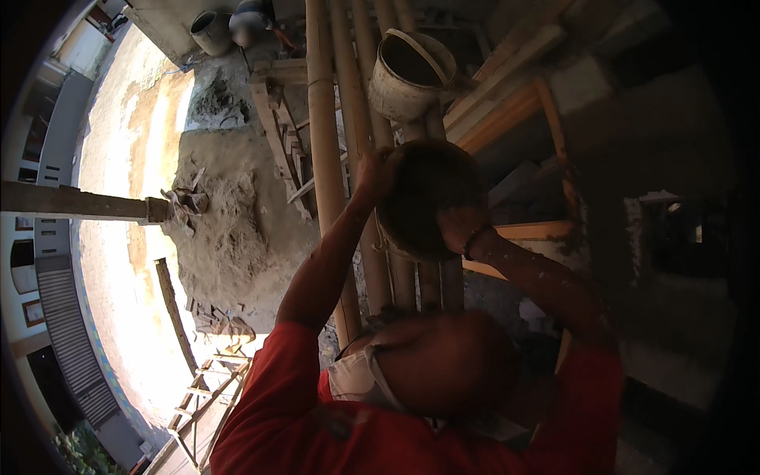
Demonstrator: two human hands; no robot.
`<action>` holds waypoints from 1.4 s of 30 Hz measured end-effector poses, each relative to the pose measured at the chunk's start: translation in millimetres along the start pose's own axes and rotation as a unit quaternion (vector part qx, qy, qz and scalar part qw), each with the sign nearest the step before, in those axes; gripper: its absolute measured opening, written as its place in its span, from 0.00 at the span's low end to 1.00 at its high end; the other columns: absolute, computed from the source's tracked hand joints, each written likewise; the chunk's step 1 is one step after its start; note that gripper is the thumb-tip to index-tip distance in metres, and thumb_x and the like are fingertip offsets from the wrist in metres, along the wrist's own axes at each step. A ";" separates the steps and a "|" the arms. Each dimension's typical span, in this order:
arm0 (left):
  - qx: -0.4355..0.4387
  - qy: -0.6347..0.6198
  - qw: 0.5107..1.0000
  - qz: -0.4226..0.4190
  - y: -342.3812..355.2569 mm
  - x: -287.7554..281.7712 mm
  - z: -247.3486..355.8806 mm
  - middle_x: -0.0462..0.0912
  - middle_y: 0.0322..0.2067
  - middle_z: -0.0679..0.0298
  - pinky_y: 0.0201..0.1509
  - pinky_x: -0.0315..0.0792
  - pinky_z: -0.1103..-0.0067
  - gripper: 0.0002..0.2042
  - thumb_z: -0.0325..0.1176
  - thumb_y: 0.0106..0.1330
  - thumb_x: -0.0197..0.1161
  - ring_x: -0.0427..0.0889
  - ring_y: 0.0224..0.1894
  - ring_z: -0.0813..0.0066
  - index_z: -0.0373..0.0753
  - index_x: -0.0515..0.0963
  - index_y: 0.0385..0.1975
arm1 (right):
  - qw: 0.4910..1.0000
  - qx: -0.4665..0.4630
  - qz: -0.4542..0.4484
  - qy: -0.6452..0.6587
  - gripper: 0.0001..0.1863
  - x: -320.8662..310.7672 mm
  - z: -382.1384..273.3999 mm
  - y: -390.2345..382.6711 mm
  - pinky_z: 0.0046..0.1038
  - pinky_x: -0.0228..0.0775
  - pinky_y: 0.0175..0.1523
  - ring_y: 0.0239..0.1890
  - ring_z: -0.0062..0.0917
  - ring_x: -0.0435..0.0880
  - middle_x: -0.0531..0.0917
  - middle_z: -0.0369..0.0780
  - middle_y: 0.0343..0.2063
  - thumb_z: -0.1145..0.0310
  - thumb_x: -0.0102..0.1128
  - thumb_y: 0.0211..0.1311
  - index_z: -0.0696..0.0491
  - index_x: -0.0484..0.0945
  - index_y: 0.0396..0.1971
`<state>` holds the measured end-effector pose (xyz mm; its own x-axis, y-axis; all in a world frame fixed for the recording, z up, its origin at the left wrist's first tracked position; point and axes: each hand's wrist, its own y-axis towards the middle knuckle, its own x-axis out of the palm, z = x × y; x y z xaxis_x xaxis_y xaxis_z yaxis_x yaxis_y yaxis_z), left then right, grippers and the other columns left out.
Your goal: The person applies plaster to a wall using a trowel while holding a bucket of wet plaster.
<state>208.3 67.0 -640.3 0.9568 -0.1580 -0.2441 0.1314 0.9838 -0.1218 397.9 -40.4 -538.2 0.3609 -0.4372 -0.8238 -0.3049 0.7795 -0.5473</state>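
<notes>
My left hand (378,170) grips the upper left rim of a dark round bucket (419,178) set over thick bamboo poles (321,119). My right hand (461,226) reaches down inside the bucket's lower part; its fingers are in shadow and I cannot make out what they hold. Just above sits a second, pale mud-stained bucket (396,91) with its handle raised, also on the poles. The inside of the dark bucket is too dark to read.
A wooden trestle (273,119), an orange-brown frame (558,134), a sand pile (229,222), a concrete beam (87,202) and a ladder (202,404) surround me. Another person (249,20) is beside a grey bucket (206,32) at the top. A sunlit strip (119,134) runs down the left.
</notes>
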 end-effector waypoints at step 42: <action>0.002 0.046 0.999 0.008 -5.5 6.0 7.0 0.85 0.40 0.44 0.52 0.76 0.63 0.21 0.45 0.65 0.61 0.85 0.47 0.50 0.33 0.83 0.46 | 1.000 -0.008 0.000 0.003 0.12 4.2 21.5 -3.0 0.41 0.78 0.51 0.42 0.43 0.86 0.86 0.48 0.36 0.69 0.57 0.58 0.57 0.84 0.37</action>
<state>215.2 61.2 -634.4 0.9311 -0.1497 -0.3325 0.1177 0.9864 -0.1143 419.3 -34.9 -536.9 0.3559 -0.4399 -0.8245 -0.3186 0.7723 -0.5496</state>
